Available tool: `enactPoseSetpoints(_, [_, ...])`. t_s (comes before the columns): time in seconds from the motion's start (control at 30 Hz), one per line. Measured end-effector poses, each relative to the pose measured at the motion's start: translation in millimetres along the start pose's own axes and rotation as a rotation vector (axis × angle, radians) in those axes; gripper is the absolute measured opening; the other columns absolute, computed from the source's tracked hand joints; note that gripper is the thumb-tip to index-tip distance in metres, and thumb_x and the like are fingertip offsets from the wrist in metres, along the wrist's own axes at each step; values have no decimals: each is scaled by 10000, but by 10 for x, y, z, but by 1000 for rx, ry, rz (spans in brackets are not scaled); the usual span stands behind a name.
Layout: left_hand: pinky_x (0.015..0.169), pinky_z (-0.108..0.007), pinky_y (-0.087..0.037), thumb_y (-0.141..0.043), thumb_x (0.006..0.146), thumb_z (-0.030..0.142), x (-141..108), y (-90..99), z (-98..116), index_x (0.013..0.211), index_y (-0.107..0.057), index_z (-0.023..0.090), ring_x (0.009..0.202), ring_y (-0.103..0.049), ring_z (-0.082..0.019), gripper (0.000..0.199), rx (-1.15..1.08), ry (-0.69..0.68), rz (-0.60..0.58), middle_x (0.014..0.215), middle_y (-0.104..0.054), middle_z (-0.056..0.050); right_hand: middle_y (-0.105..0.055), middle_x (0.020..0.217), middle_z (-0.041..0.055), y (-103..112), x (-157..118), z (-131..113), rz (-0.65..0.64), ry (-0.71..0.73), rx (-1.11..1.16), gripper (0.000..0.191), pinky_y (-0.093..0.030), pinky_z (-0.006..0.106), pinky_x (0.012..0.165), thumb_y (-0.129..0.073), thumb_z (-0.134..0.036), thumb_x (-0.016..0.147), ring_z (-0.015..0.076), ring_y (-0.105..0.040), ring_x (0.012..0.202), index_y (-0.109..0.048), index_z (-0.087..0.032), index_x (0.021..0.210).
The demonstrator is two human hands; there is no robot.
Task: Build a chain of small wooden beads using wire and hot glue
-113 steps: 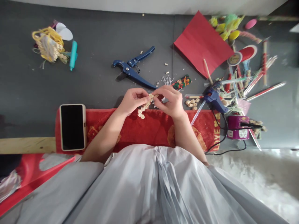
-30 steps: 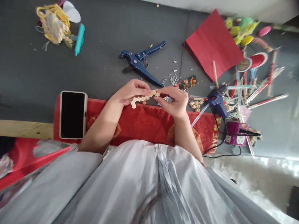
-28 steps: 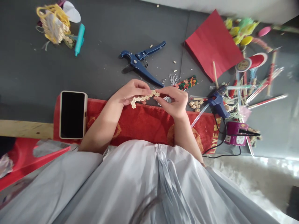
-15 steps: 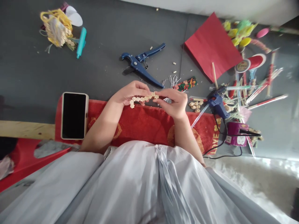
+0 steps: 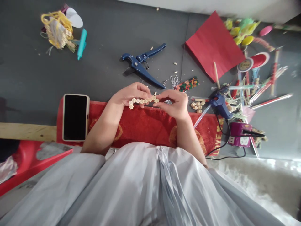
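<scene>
A cream-coloured chain of small flower-shaped pieces [image 5: 138, 101] stretches between my hands, above the far edge of a red towel [image 5: 143, 125]. My left hand [image 5: 135, 94] is closed on its middle part, and the left end hangs free below the fingers. At the right end, my right hand [image 5: 175, 102] pinches the chain between thumb and fingertips. A small pale piece sticks up between the two hands. Beyond them lies a blue pipe cutter [image 5: 143, 67] with its handles spread. Thin white wires [image 5: 174, 82] and a floral-patterned strip [image 5: 188, 84] rest close to my right hand.
A tablet or phone [image 5: 75, 117] lies at left. On the right are a blue glue gun [image 5: 219, 105], a purple power socket [image 5: 239, 134] with a black cable, small tan pieces [image 5: 197, 105], red paper [image 5: 213, 45] and a thread spool [image 5: 254, 61]. A teal pen [image 5: 82, 44] lies far left.
The chain has shifted slightly left, and a small pale piece now shows upright between my hands. Both hands keep their hold.
</scene>
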State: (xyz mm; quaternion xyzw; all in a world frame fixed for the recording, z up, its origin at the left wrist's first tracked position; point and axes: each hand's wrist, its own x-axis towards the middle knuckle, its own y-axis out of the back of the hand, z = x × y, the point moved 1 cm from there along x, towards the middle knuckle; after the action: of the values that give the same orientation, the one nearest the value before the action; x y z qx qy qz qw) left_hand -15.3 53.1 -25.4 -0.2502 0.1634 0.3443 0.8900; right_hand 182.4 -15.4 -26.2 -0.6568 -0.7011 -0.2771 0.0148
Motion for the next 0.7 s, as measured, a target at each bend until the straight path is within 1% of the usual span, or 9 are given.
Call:
enactPoseSetpoints(0.1, [389, -216, -413, -856, 633, 283, -7, -7, 12, 654, -727, 148, 439, -631, -147, 187, 30, 14, 0, 550, -674, -37, -780, 795, 35, 15, -3, 29, -75, -87, 37, 539, -609, 267, 620, -822, -674, 716, 143, -709, 656, -811, -198, 969])
enactPoseSetpoints(0.17, [390, -218, -398, -856, 637, 251, -12, -26, 29, 658, -737, 136, 433, -615, -140, 167, 44, 24, -1, 539, -668, -41, -786, 831, 40, 24, 1, 45, -144, -93, 70, 556, -599, 266, 637, -819, -655, 739, 142, -709, 682, -808, -201, 1060])
enactPoseSetpoints(0.2, [387, -212, -382, -859, 633, 233, -15, -39, 40, 650, -739, 133, 419, -592, -125, 158, 47, 29, -6, 524, -659, -34, -785, 830, 40, 27, 6, 48, -175, -80, 89, 538, -591, 262, 642, -822, -633, 751, 139, -705, 685, -809, -200, 1070])
enactPoseSetpoints(0.3, [371, -184, -324, -861, 623, 182, -26, -80, 79, 612, -729, 133, 379, -514, -74, 141, 54, 50, -29, 488, -626, -3, -771, 780, 39, 35, 22, 41, -225, -43, 141, 480, -559, 247, 629, -851, -584, 739, 131, -683, 661, -820, -183, 1000])
enactPoseSetpoints(0.43, [361, -156, -290, -843, 618, 133, -47, -101, 121, 605, -723, 124, 369, -486, -44, 121, 82, 95, -32, 471, -602, 18, -752, 731, 36, 48, 38, 28, -255, -98, 147, 527, -532, 245, 613, -859, -630, 690, 130, -658, 643, -821, -168, 940])
enactPoseSetpoints(0.53, [353, -151, -279, -824, 630, 108, -63, -107, 141, 623, -732, 111, 360, -473, -33, 93, 121, 124, -18, 478, -606, 20, -745, 713, 37, 61, 42, 30, -277, -120, 154, 530, -519, 253, 613, -855, -642, 690, 130, -641, 636, -825, -166, 920])
enactPoseSetpoints(0.6, [350, -150, -278, -800, 647, 80, -69, -118, 151, 614, -728, 108, 354, -467, -31, 85, 126, 137, -2, 470, -601, 23, -739, 700, 32, 68, 42, 35, -283, -115, 165, 495, -510, 254, 609, -864, -612, 702, 128, -630, 629, -829, -169, 919])
enactPoseSetpoints(0.7, [351, -142, -275, -761, 666, 23, -72, -143, 164, 586, -714, 108, 347, -448, -20, 126, 100, 139, 11, 449, -581, 34, -742, 704, 29, 68, 40, 45, -274, -96, 184, 437, -503, 249, 608, -883, -549, 713, 124, -628, 633, -832, -173, 930])
